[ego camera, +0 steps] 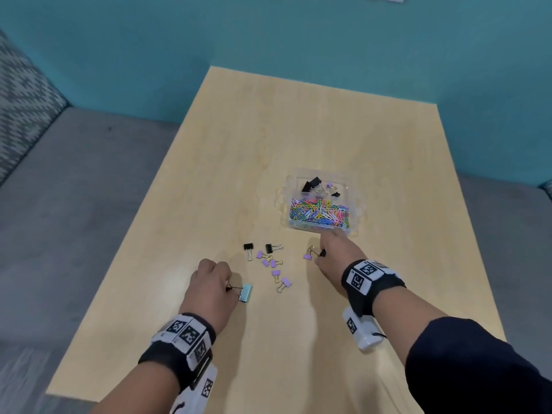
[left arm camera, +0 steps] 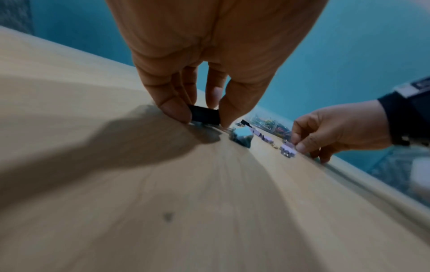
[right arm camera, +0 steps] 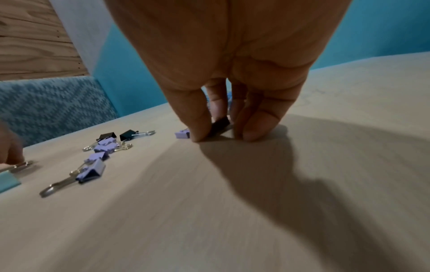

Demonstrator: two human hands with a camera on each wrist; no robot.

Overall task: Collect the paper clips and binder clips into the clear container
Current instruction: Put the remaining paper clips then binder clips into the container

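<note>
The clear container (ego camera: pixel 287 186) sits right of centre, holding a heap of coloured paper clips (ego camera: pixel 319 212) and some binder clips in its far section. My left hand (ego camera: pixel 229 286) pinches a small black binder clip (left arm camera: pixel 204 116) against the table. A teal binder clip (ego camera: pixel 246 292) lies touching those fingers. I cannot tell whether its wire handle is held too. Just in front of the container, my right hand (ego camera: pixel 322 253) pinches another small black binder clip (right arm camera: pixel 220 125), with a lilac clip (ego camera: pixel 307 256) beside it.
Between my hands lie two black binder clips (ego camera: pixel 248 247) (ego camera: pixel 269 248) and several lilac ones (ego camera: pixel 276 271), loose on the light wooden table (ego camera: pixel 298 130). A teal wall and a grey bench with a patterned cushion (ego camera: pixel 24 94) border the table.
</note>
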